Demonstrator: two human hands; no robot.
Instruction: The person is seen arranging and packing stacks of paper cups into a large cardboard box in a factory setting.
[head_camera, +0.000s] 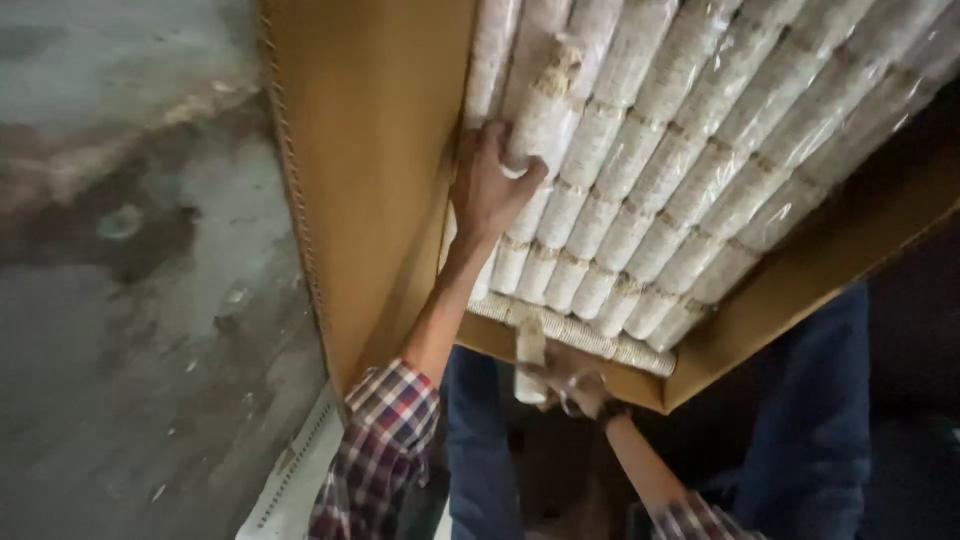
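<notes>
A large brown cardboard box (370, 150) is packed with several plastic-wrapped sleeves of stacked white paper cups (690, 170). My left hand (490, 185) reaches into the box at its left wall and grips the end of one sleeve (540, 120), which is lifted slightly above the others. My right hand (575, 385) is lower, at the box's near edge, closed around a short stack of cups in plastic (530, 365). Both arms wear plaid sleeves.
A stained grey concrete floor (120, 300) lies to the left of the box. My legs in blue jeans (810, 420) show below the box. A white woven sack edge (300, 470) lies at the bottom, beside my left sleeve.
</notes>
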